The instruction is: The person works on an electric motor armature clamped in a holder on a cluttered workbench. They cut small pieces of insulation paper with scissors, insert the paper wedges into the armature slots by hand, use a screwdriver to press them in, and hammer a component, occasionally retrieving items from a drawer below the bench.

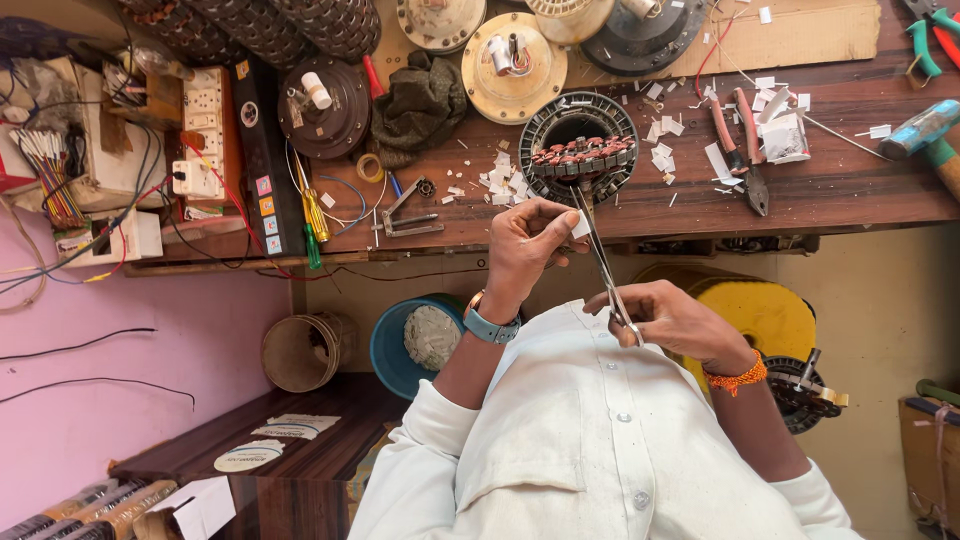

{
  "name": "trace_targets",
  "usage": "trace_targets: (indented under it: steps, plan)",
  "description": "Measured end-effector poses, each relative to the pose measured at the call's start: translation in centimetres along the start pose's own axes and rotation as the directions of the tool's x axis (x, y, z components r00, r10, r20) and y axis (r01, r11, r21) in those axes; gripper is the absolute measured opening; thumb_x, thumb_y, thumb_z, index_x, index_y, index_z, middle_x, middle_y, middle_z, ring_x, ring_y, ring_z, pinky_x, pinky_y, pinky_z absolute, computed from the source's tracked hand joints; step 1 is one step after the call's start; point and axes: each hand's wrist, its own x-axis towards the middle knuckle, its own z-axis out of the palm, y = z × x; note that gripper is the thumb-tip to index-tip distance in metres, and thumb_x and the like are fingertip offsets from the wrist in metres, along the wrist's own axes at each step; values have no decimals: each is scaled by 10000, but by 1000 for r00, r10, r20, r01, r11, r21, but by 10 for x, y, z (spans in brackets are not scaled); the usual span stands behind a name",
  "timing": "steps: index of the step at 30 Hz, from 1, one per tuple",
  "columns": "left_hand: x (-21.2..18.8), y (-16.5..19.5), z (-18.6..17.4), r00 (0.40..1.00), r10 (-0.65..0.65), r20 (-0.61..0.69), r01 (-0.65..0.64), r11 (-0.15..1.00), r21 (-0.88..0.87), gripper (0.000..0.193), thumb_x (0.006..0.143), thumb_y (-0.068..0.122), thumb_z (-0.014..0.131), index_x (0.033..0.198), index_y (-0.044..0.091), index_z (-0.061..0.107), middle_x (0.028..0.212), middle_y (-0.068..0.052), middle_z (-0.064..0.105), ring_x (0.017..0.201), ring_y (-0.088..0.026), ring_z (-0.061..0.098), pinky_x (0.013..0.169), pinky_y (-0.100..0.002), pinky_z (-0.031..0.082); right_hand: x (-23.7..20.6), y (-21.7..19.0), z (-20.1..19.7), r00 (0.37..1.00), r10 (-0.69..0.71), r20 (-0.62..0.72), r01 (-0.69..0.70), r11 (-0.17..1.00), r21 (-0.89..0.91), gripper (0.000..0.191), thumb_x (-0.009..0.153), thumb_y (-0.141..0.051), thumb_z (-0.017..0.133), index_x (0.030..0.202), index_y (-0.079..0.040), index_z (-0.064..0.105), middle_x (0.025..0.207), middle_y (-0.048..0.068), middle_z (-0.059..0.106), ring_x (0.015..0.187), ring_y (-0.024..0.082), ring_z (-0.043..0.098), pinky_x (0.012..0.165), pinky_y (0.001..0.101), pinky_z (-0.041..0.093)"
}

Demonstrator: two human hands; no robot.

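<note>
Two hands meet just off the front edge of the wooden workbench [860, 190]. The left hand [528, 245] is closed, its fingertips pinching a small white scrap of paper [581, 226]. The right hand [672, 318] is curled shut through the handles of a pair of scissors [603, 262], whose blades point up toward the bench and reach the scrap; whether they are cutting into it is hard to tell at this size.

Just beyond the scrap, at the bench's front edge, sits a round fan stator [580, 150] with copper-coloured windings across its middle. White paper snippets [662, 150] lie scattered around it. To its right lie red-handled pliers [738, 150], and a hammer [925, 135] rests at the right edge. Behind the stator, toward the far edge, stand cream motor housings [512, 65], a dark cloth [420, 105] and a dark round motor cover [322, 108].

Near the left end, a long black strip [268, 175] bears small square labels in pink, orange and blue near its front end, beside a white switchboard [202, 130].

Below the bench stand a blue tub [388, 345] and a yellow reel [765, 315]. Lower left, on a dark cabinet [300, 470], lie an oval white label [248, 457] and a flat white rectangular packet [295, 426].
</note>
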Motion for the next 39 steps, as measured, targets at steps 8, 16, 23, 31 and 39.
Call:
trace_targets:
  steps: [8,16,23,31,39]
  plan:
    - [2,3,-7,1000,24,13,-25,999,40,197,997,170,711,1030,-24,721,840,-93,764,738,-143,766,531,-202,560,-3,9,-2,996,37,-76,-34,999,43,291,818,-76,759,1082,45,778,686,-43,555,618,51,446,535,236,353]
    - [-1,1,-4,999,28,45,-24,997,-74,181,993,148,716,1034,-28,706,833,-98,761,723,-158,770,517,-202,558,-16,14,5,999,-7,-50,10,999,42,418,745,-84,770,1155,-3,761,697,-28,656,645,58,575,596,224,467]
    - [-11,9,7,997,68,43,-64,995,-76,180,995,156,716,1038,-19,708,843,-95,764,740,-148,771,513,-194,555,-12,3,11,998,-14,-67,10,998,-58,588,670,-117,777,1255,-53,753,718,-38,616,675,52,531,612,233,450]
    - [-14,17,3,998,55,34,-56,998,20,189,992,174,715,1033,-11,707,853,-88,768,761,-144,777,536,-195,578,-10,-2,14,994,-21,-106,16,999,-46,428,773,-86,774,1195,-16,777,742,-60,600,679,43,492,594,227,421]
    - [-11,14,1,996,56,64,-56,998,-2,170,995,150,703,1027,-17,702,850,-95,771,748,-162,781,526,-207,577,-12,-10,13,994,-1,-109,-16,988,-153,429,747,-74,793,1174,-35,788,688,-69,553,637,42,447,548,230,367]
